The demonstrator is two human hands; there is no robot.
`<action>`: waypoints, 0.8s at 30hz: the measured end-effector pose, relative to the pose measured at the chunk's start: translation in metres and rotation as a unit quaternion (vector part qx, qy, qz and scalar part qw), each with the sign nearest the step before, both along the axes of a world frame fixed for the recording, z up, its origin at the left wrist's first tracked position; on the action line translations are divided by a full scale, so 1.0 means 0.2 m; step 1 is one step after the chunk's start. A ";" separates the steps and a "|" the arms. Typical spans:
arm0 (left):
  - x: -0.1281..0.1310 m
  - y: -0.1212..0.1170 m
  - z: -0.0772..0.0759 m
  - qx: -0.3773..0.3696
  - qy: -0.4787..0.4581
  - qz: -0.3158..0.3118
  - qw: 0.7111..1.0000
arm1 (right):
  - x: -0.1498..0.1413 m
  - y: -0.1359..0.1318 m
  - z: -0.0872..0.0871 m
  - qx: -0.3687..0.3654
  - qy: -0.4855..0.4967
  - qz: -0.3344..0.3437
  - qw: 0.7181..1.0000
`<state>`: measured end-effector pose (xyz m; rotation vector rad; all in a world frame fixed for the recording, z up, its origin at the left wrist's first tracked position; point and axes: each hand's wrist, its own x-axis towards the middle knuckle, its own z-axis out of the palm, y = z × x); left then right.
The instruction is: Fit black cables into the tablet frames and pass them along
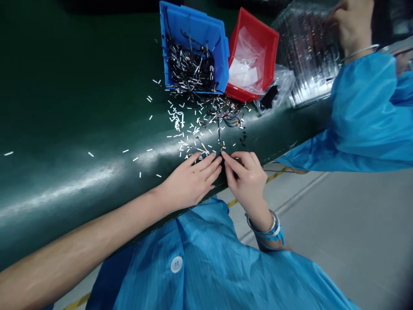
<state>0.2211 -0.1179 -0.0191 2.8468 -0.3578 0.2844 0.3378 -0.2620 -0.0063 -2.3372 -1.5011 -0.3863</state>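
Note:
At the near edge of the green tabletop, my left hand (193, 181) lies palm down with its fingers stretched out, their tips close to my right hand. My right hand (247, 176) has thumb and index finger pinched together; whatever is between them is too small to make out. Just beyond the fingertips lie small white strips (177, 120), scattered over the surface. A thin dark cable (219, 131) with a small end piece points toward my right fingertips. Behind it is a loose heap of short cables (226, 110) with metallic ends.
A tilted blue bin (195, 19) holds many thin black cables. Beside it stands a red bin (272, 43) with clear plastic inside. To its right are a plastic bag (284, 82) and stacked clear trays (312, 82), where another person's hand (356, 28) reaches in.

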 end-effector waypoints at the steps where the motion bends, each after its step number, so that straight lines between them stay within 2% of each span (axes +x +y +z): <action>1: 0.00 0.00 0.00 0.002 -0.005 0.002 1.000 | 0.02 -0.01 -0.01 0.033 0.036 -0.009 0.999; 4: 0.00 0.00 0.00 0.003 -0.018 0.005 1.000 | 0.09 -0.06 -0.04 0.138 0.111 -0.081 0.981; 7: -0.01 0.00 0.00 0.002 -0.021 0.006 1.000 | 0.18 -0.08 -0.06 0.172 0.120 -0.146 0.967; 12: 0.00 0.01 0.02 -0.007 -0.022 0.004 1.000 | 0.26 -0.05 -0.06 0.156 0.118 -0.152 0.969; 24: 0.00 0.01 0.02 -0.016 -0.018 0.001 1.000 | 0.27 -0.02 -0.05 0.072 0.000 -0.102 0.992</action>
